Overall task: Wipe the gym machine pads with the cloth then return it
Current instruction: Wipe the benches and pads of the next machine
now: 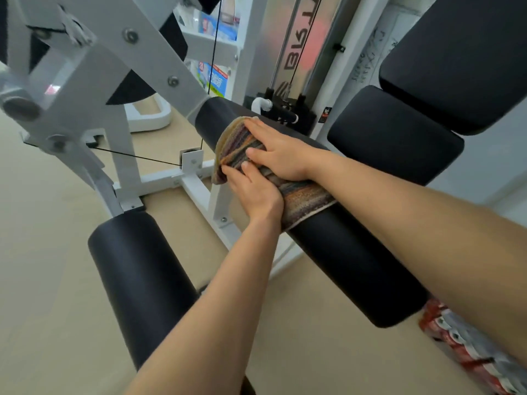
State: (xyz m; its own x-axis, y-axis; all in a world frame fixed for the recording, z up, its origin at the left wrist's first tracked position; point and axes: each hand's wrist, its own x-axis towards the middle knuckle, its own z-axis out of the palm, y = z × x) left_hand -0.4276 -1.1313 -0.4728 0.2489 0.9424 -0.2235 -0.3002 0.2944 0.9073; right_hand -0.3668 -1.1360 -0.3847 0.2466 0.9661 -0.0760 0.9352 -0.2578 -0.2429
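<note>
A striped multicolour cloth point(302, 195) is draped over the upper black roller pad point(350, 260) of the white gym machine. My left hand point(252, 192) presses on the cloth's near side, fingers bent over it. My right hand point(281, 151) lies flat on the cloth just beyond, fingers pointing left. Both hands hold the cloth against the pad. A second black roller pad point(142, 283) sits lower left, untouched. The seat pad point(396, 135) and back pad point(462, 58) are at the upper right.
The white steel frame point(94, 89) with bolts and a thin black cable point(137, 157) fills the upper left. The weight stack guide rods point(293, 52) stand behind. A red and grey patterned fabric point(467, 346) lies on the beige floor at lower right.
</note>
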